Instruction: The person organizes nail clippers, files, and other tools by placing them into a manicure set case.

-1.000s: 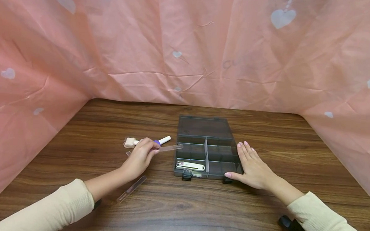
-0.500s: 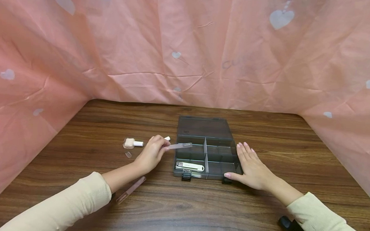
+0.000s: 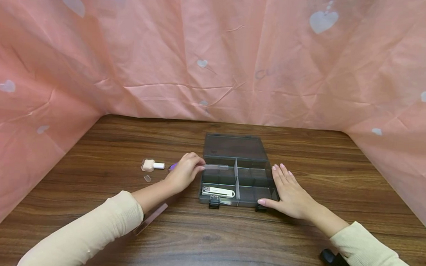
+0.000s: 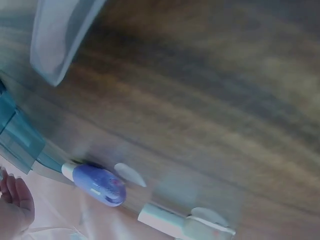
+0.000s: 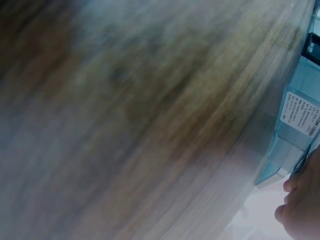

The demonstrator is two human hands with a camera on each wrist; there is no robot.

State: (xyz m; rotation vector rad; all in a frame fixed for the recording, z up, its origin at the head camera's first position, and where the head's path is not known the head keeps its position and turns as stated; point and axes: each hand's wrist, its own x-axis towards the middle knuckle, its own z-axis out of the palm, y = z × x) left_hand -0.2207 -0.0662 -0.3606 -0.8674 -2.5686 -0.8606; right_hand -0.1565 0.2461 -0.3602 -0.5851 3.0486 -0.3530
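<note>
My left hand [image 3: 187, 172] pinches one end of a clear plastic strip [image 3: 217, 167] between thumb and fingers. The strip's far end reaches over the back left compartment of a dark see-through divided box [image 3: 254, 192]. Flat along the box's right wall lies my right hand [image 3: 292, 192], fingers straight and thumb at the front right corner. A white nail clipper [image 3: 218, 192] sits in the front left compartment. Behind the left hand a purple bottle [image 3: 173, 167] is partly hidden; the left wrist view shows its white cap. The right wrist view catches the box's printed label [image 5: 301, 114].
A nail polish bottle [image 3: 148, 165] with a white cap lies left of the box, a small clear piece [image 3: 147, 178] near it. Another clear strip [image 3: 151, 219] lies by the left forearm. The box's lid [image 3: 233, 145] is folded back; a pink curtain [image 3: 215, 70] encloses the table.
My left hand has moved right with the strip, which now reaches further over the box. The nail polish bottle and small clear piece have come into full view. My right hand has stayed still.
</note>
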